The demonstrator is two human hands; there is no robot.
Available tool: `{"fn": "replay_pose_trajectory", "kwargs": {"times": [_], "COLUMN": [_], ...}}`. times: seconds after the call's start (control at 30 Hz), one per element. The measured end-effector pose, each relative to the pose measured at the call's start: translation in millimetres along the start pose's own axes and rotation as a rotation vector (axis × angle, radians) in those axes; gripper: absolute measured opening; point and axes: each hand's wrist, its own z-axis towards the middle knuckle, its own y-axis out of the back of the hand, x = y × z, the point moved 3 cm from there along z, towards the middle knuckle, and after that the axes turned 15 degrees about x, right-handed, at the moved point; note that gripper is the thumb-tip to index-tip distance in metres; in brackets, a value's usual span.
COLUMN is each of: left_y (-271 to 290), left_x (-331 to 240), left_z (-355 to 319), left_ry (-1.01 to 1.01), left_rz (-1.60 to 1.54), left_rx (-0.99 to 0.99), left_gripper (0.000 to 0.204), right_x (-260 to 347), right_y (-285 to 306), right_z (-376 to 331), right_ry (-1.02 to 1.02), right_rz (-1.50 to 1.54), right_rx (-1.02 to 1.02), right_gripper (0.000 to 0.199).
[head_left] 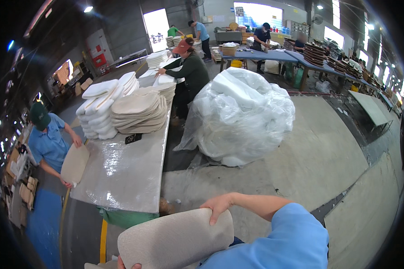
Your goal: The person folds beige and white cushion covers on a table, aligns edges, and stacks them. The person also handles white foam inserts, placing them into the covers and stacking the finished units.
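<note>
A beige, fabric-covered pad with rounded corners lies across the front of my body, at the near end of the table. My right hand grips its upper right corner, thumb over the face and fingers behind. At the lower left corner, my left hand holds the edge; only some fingertips show at the frame's bottom rim. On the table stand a stack of similar beige pads or covers and a pile of thick white cushions. A small black flat object rests just in front of them.
The plastic-covered table runs away from me. To its left a co-worker holds another beige pad; a second leans over its far right side. A big clear bag of white padding sits on the floor at right. Blue tables stand beyond.
</note>
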Motion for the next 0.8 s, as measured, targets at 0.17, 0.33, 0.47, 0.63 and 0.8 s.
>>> {"fn": "replay_pose_trajectory", "kwargs": {"times": [0.17,0.33,0.47,0.63,0.8], "left_y": [-32.1,-165.5,-192.5,-159.7,-95.0], "left_x": [70.8,160.5,176.0,185.5,213.4], "left_z": [42.3,25.2,5.4,-29.6,-84.0], "left_ry": [-0.129,0.322,0.399,0.392,0.376], "left_rz": [-0.89,-0.545,-0.51,-0.495,-0.521], "left_rx": [-0.124,0.065,0.105,0.065,0.008], "left_gripper": [0.064,0.066,0.067,0.068,0.069], "right_x": [-29.2,-93.0,-137.7,-194.8,-248.6], "right_y": [-43.4,-64.8,-87.5,-134.6,-222.9], "right_z": [-43.7,-106.0,-175.9,-228.0,-253.1], "right_ry": [0.112,-0.123,-0.501,-0.873,-1.239], "right_rz": [0.133,0.033,-0.279,-0.238,-0.045], "right_rx": [-0.124,-0.481,-0.846,-1.057,-1.116], "right_gripper": [0.082,0.071,0.071,0.064,0.073]}}
